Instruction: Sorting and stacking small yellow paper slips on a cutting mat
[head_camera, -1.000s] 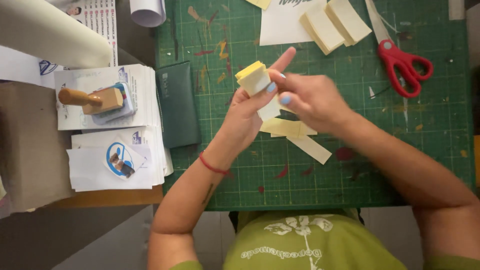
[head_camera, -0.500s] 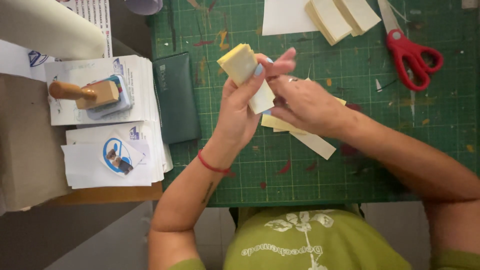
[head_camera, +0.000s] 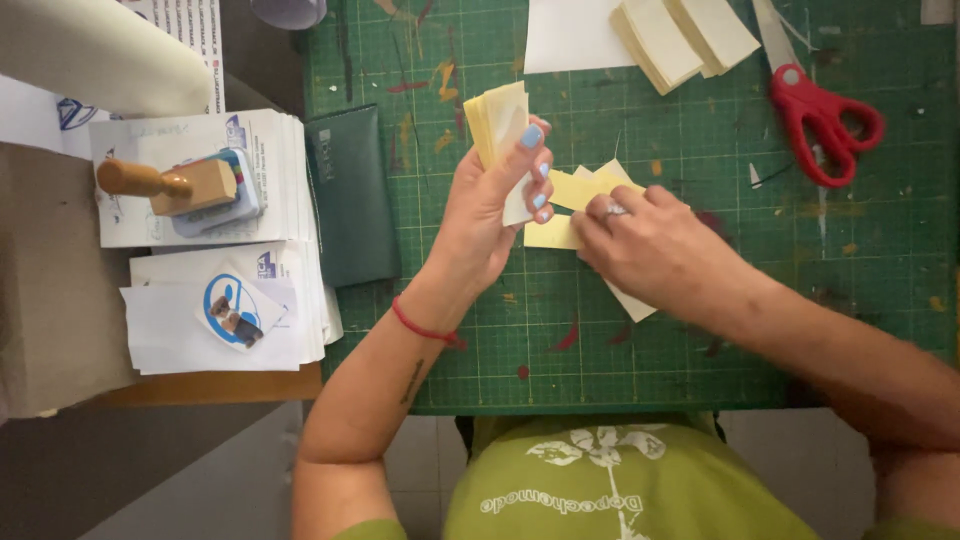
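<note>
Pale yellow paper slips (head_camera: 500, 125) form a small stack held in the left hand (head_camera: 490, 215). The stack stands on edge above the green cutting mat (head_camera: 700, 330), long axis running away from the body, thumb across its face and fingers closed around its lower end.

Loose yellow slips (head_camera: 575, 200) lie flat on the mat just right of the held stack, fanned and overlapping. The right hand (head_camera: 650, 250) rests palm down on them, fingertips touching the top slip; whether any slip is pinched cannot be told. The loose slips lie directly under the right hand and just beside the left, so the right hand is nearer.

Further stacks of cream slips (head_camera: 685, 35) sit at the far edge of the mat beside a white sheet (head_camera: 570, 35). Red-handled scissors (head_camera: 820, 110) lie well to the right.

No open container shows. A dark green pouch (head_camera: 350, 195), shut, lies at the mat's left edge; contents are hidden. Left of it, a wooden-handled stamp (head_camera: 170, 185) rests on piled white envelopes (head_camera: 200, 170).
</note>
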